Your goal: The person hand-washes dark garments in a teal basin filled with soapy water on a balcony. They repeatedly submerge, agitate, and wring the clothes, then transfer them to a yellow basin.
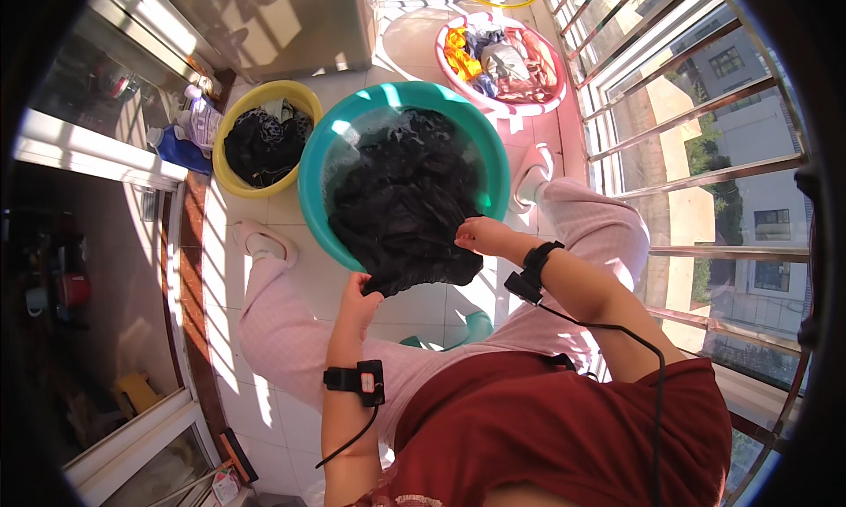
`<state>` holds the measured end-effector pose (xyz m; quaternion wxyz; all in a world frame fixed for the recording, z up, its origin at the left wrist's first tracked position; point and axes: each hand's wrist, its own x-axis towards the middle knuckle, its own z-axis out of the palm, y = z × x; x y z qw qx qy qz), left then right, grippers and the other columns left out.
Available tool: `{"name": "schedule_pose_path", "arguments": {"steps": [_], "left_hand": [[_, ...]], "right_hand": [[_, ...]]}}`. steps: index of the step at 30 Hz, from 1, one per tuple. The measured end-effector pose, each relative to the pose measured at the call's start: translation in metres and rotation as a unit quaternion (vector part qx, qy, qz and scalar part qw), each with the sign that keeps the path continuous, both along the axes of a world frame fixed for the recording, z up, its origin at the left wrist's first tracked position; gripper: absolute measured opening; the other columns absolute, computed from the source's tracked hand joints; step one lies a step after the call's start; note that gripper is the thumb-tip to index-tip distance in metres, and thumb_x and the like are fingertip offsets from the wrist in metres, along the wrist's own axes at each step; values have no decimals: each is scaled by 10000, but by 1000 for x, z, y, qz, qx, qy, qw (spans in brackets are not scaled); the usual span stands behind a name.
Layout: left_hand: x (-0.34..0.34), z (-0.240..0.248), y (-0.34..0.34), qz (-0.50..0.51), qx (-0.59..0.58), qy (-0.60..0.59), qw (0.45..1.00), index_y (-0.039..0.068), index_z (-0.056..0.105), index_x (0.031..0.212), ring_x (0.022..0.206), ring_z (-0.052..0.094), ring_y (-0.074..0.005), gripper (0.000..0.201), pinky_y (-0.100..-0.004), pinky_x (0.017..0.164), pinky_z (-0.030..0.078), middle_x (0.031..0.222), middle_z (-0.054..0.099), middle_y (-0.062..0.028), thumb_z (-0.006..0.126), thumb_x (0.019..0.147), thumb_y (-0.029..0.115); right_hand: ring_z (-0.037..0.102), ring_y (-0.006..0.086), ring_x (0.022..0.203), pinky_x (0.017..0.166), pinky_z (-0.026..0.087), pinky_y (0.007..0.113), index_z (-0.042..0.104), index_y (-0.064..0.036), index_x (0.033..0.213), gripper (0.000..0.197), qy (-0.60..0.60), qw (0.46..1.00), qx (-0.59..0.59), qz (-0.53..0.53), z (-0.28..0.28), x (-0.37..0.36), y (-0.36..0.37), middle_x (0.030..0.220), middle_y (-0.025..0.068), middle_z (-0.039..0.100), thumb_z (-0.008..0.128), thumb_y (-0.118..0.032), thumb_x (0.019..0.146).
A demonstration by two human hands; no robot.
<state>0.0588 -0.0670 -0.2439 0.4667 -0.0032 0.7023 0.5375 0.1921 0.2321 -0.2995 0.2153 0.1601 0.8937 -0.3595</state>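
Note:
A wet black garment (410, 212) lies partly in the soapy water of a large teal basin (315, 216), its near end drawn out over the rim toward me. My left hand (358, 303) pinches the garment's near left corner, just outside the basin. Farther right, my right hand (483, 236) grips the same cloth by its right edge, near the rim. Between both hands the fabric's hem is spread out. How much cloth lies under the water cannot be made out.
A yellow basin (231, 177) of dark clothes stands at the left, beside a blue bottle (179, 150). Behind, right of the teal basin, sits a pink basin (559, 88) with colourful clothes. A barred window (705, 181) runs along the right. My legs straddle the teal basin.

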Motion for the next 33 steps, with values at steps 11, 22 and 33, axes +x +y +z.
{"name": "schedule_pose_path", "arguments": {"steps": [11,22,33], "left_hand": [[15,2,14,90,-66,-29,993,20,577,1008,761,550,-97,267,-232,665,448,900,605,-28,667,886,240],[-29,22,15,250,65,98,961,25,520,1062,923,559,-124,196,-265,849,451,1007,598,-40,582,877,43],[-40,59,62,267,210,39,940,90,489,1198,1010,563,-184,445,-287,871,475,1138,555,-79,549,780,-49]], "right_hand": [[570,379,1053,866,500,442,456,-27,1218,538,-95,977,96,-166,-85,-44,-37,1120,210,572,708,-227,786],[577,264,813,742,478,350,548,-42,900,176,94,965,-62,-238,-20,-85,22,855,121,563,623,-54,742],[613,295,882,748,495,325,452,-23,803,266,427,892,-134,69,143,-96,8,947,116,611,469,164,614]]}}
